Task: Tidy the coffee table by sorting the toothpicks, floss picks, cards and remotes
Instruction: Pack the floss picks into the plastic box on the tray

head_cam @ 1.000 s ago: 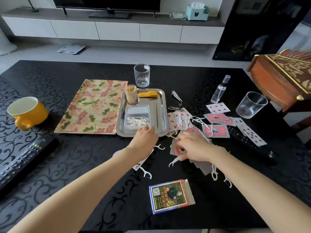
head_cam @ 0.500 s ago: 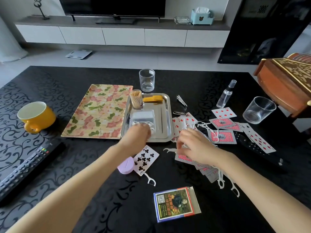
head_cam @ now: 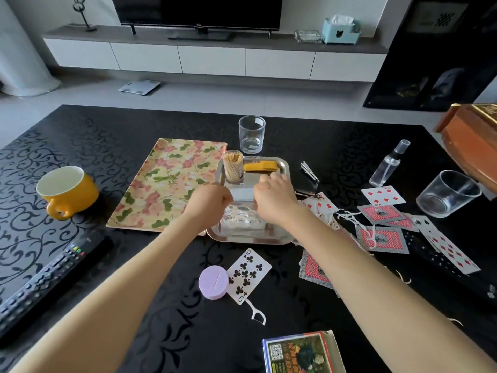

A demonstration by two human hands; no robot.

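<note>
- Sorting floss picks (head_cam: 240, 215): left hand (head_cam: 212, 201) and right hand (head_cam: 274, 201) curl their fingers round the clear box (head_cam: 243, 229) in the tray (head_cam: 250, 240).
- Next move, likely: fetching the stray floss pick (head_cam: 258, 315) near the card (head_cam: 248, 275).

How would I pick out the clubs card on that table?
Find the steel tray mid-table. Just nearer the person lies the clubs card, beside a lilac disc. Unlike the cards scattered at right, it sits alone, black pips up.
</note>
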